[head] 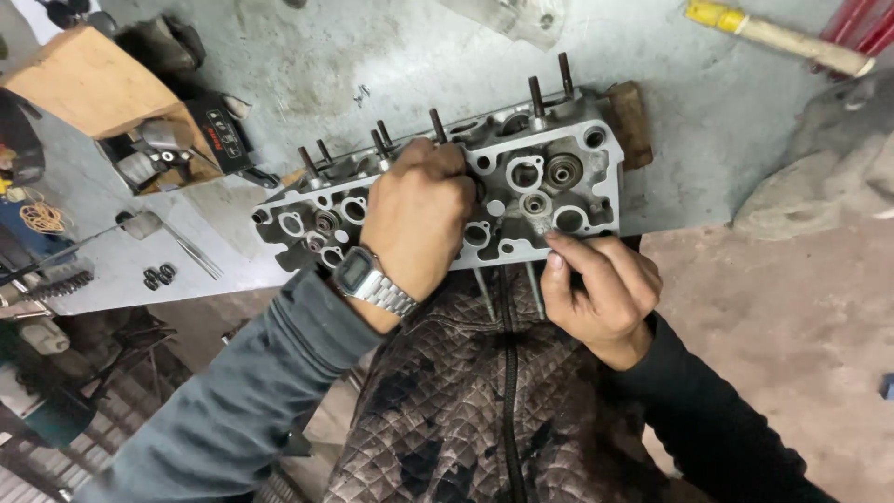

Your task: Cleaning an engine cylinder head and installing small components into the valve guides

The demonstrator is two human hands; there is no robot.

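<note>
Fingers (445, 163) of left hand (419, 224) curled, pressed onto grey cylinder head (559, 200) at its middle; right hand (605, 289) fingertips pinched together at its near edge.

Grey cyl. head (559, 158), quilted brown vest (484, 401)

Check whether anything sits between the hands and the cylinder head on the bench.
Nothing visible does. The left hand already rests on top of the cylinder head, near its middle, and the right hand touches its near edge with the fingertips. What the left fingers grip underneath is hidden.
</note>
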